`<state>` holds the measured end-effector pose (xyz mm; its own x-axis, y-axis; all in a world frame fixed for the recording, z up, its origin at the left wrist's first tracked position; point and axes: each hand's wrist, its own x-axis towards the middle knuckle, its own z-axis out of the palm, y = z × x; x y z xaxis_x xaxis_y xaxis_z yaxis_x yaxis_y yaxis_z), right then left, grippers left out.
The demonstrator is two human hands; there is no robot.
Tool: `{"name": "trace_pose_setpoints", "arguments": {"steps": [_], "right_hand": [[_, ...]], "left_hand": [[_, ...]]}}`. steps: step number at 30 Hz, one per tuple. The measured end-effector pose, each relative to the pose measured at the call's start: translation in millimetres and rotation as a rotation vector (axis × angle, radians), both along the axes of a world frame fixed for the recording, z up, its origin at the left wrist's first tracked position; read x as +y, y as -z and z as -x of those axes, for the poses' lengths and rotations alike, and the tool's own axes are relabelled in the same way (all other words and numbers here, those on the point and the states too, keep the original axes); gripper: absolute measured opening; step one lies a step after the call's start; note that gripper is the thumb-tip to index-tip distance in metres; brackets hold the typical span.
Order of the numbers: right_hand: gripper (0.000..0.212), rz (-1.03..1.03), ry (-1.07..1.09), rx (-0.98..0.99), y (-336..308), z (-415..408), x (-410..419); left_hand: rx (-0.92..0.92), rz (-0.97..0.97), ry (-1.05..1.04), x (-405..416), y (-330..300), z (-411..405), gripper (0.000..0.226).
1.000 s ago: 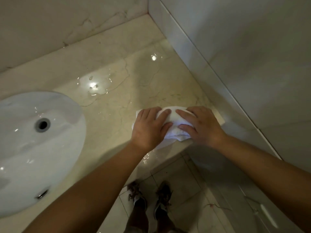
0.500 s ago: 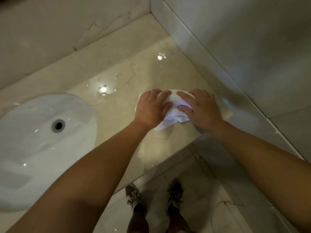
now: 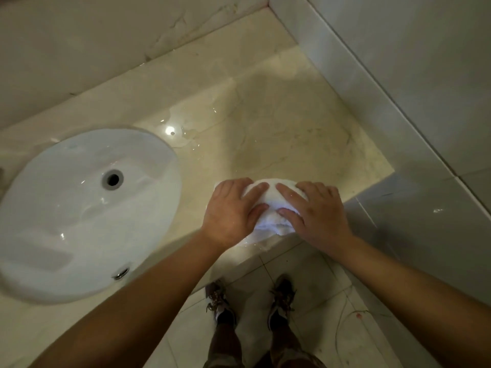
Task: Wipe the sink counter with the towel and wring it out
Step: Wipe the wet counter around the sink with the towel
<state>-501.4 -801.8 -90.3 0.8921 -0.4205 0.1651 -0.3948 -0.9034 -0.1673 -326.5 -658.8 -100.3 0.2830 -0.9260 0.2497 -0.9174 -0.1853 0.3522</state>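
Note:
A bunched white towel point(image 3: 269, 208) lies on the beige marble counter point(image 3: 287, 128) near its front edge. My left hand point(image 3: 231, 211) presses on the towel's left side with the fingers spread over it. My right hand point(image 3: 316, 211) presses on its right side the same way. Most of the towel is hidden under both palms. A wet sheen shows on the counter just in front of the towel. A puddle of water point(image 3: 183, 134) sits on the counter farther back, beside the sink.
A white oval sink point(image 3: 66, 235) with a drain hole point(image 3: 113, 179) is set into the counter at the left. Tiled walls close the counter at the back and right. The counter's front edge drops to a tiled floor where my shoes point(image 3: 220, 301) stand.
Both hands slid the towel away from me and then back toward the counter's front edge. The view has shifted left, so more of the sink shows.

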Motion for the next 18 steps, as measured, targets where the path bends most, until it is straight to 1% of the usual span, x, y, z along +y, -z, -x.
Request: {"name": "trace_pose_setpoints", "arguments": {"steps": [4,8,11,13,18], "right_hand": [[0.048,-0.006,-0.069,-0.009,1,-14,-13],[0.048,-0.059,0.007,-0.005,-5,-48,-28],[0.048,-0.052,0.046,-0.004,-4,-56,-24],[0.049,-0.029,0.037,0.002,-3,-46,-14],[0.047,0.001,-0.021,-0.067,2,-17,29]], "left_hand": [[-0.026,0.033,-0.024,-3,3,-8,0.045],[-0.055,0.025,-0.095,-28,6,-38,0.045],[-0.038,-0.001,-0.121,-31,3,-45,0.045],[-0.015,-0.002,-0.119,-19,3,-35,0.043],[0.054,0.022,-0.123,35,4,-1,0.039]]}}
